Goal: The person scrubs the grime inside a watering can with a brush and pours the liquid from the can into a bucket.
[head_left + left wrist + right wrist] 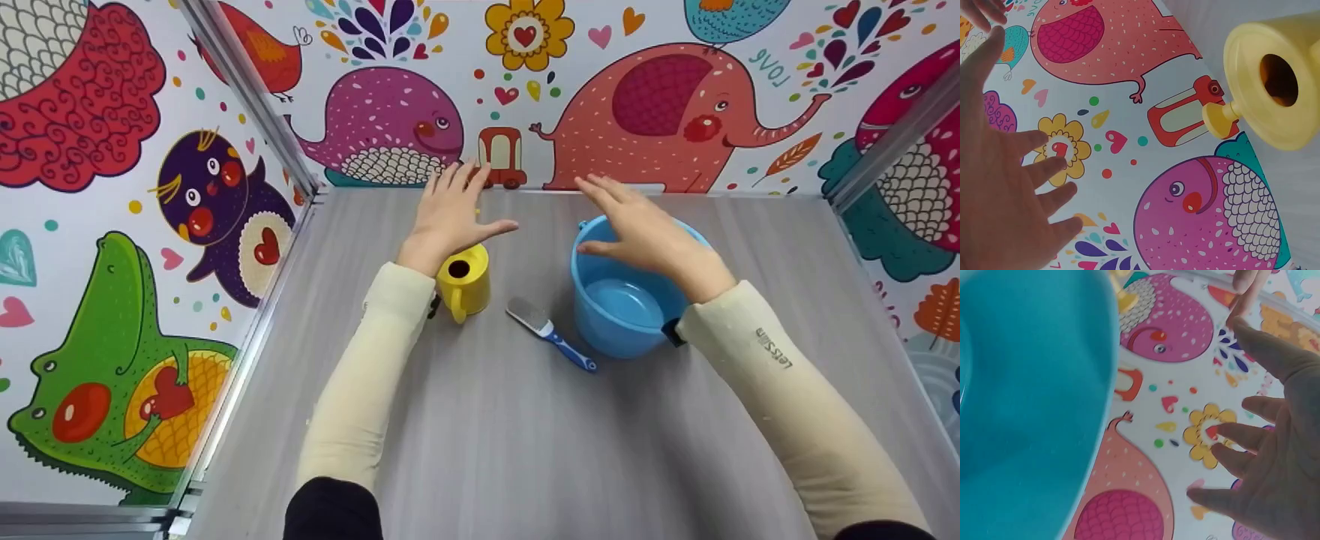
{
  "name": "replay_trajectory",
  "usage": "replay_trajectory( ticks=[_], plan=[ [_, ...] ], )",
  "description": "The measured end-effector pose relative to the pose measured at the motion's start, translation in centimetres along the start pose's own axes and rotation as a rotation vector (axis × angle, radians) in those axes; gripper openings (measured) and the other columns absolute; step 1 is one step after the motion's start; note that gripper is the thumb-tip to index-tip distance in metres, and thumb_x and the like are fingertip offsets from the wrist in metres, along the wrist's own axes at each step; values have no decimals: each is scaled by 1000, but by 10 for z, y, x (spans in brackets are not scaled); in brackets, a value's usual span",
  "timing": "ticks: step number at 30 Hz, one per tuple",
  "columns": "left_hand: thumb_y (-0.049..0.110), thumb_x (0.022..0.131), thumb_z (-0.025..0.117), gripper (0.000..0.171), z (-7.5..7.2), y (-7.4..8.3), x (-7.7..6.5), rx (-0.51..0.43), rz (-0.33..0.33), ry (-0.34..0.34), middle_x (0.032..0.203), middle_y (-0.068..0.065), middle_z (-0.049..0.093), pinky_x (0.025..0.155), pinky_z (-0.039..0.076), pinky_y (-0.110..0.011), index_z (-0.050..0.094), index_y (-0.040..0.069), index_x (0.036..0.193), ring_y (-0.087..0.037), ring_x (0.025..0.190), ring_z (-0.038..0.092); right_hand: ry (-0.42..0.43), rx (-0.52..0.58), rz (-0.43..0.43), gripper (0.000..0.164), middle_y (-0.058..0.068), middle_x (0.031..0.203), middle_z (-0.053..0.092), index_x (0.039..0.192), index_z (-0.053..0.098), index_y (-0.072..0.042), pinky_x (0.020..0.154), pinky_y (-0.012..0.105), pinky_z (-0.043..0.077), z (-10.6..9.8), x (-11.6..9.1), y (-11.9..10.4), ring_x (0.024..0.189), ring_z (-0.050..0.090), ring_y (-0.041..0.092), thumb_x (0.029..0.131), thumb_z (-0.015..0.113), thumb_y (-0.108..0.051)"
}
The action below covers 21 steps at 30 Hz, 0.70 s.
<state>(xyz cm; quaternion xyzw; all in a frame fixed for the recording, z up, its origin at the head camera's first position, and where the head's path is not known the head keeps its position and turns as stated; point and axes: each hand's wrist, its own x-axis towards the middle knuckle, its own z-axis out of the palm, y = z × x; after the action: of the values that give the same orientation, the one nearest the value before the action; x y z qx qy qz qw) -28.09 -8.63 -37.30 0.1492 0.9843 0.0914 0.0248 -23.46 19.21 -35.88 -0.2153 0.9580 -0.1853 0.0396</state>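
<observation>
My left hand point(448, 217) is held over the yellow watering can point(472, 281), fingers spread and pointing away, thumb out to the right. The can's round opening and spout show beside that hand in the left wrist view. Over the rim of a light blue bucket point(626, 330) hovers my right hand point(637, 229), its fingers extended and nothing in its grasp. Between can and bucket lies a foot file point(551, 334) with a grey rasp head and a blue and white handle. Part of the can is hidden behind the left hand and wrist.
All three objects sit on a grey wood-grain table point(510, 450). Walls with cartoon animals stand at the back and sides, joined by metal corner posts point(255, 97). Dark straps point(673, 332) show at the wrists, below pale sleeves point(352, 397).
</observation>
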Motion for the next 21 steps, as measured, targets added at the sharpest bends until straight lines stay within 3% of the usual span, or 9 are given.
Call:
replay_trajectory(
  ticks=[4,9,21],
  plan=[
    [73,87,52,92,1,-6,-6,-19,9,-21,166,-2,21,125,10,-51,21,24,159,-26,155,17,-13,29,-28,96,4,166,22,159,18,-32,107,61,40,10,-9,-11,151,27,36,84,78,-37],
    [67,90,56,84,8,-16,-18,-68,20,-34,162,-1,32,125,15,-49,28,26,157,-25,152,26,-34,69,-79,94,2,165,25,159,19,-33,108,56,42,23,-21,-22,151,27,30,85,77,-37],
    [57,92,62,75,46,-53,-45,-239,-51,1,159,-3,39,124,18,-49,37,22,154,-27,149,32,-97,187,-150,90,-4,162,33,157,21,-38,109,54,42,55,-50,-28,149,33,26,86,76,-38]
  ],
)
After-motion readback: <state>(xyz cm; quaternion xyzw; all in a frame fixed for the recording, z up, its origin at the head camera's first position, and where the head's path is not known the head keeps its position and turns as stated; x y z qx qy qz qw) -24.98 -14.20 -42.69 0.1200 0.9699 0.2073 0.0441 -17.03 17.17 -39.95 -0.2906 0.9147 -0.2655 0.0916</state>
